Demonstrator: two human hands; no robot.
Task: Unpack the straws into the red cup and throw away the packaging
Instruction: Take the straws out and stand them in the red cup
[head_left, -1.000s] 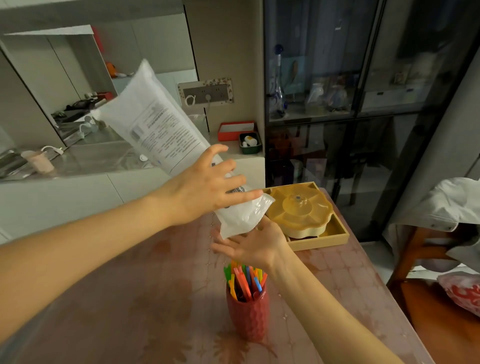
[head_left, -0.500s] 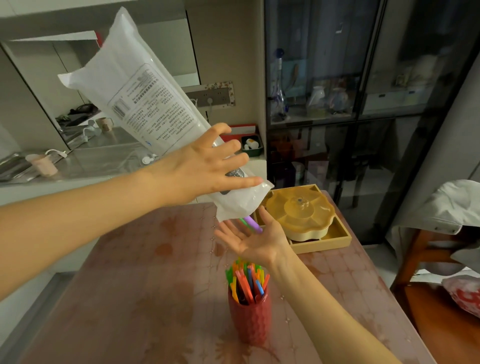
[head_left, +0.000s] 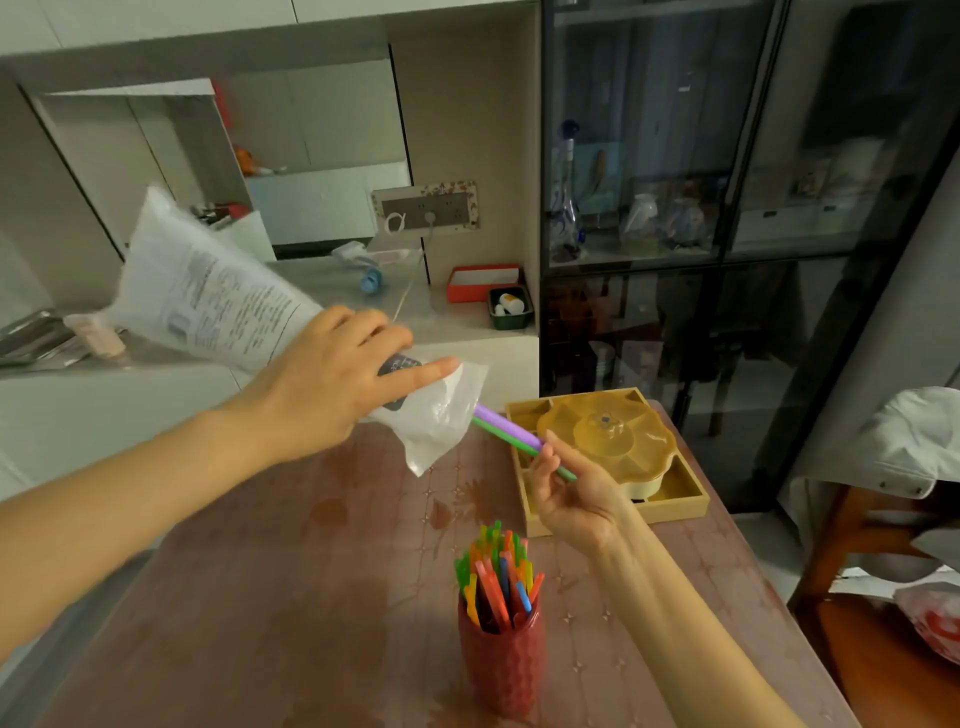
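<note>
we see the left hand (head_left: 337, 384) gripping the white plastic packaging (head_left: 223, 306) near its open end, fingers wrapped over it, the bag held above the table (head_left: 260, 597) and tilted so the mouth points down to the right. a purple straw (head_left: 506, 426) and a green straw (head_left: 498, 435) stick out of that mouth, and the right hand (head_left: 576, 493) pinches their far ends between thumb and fingertips, just in front of the yellow lidded dish (head_left: 608, 436) sitting in its yellow tray (head_left: 691, 499). the red cup (head_left: 501, 660) stands upright on the table below the right wrist, already packed with colourful straws (head_left: 496, 577) poking out of its top. the bag's print is blurred and we cannot read it
</note>
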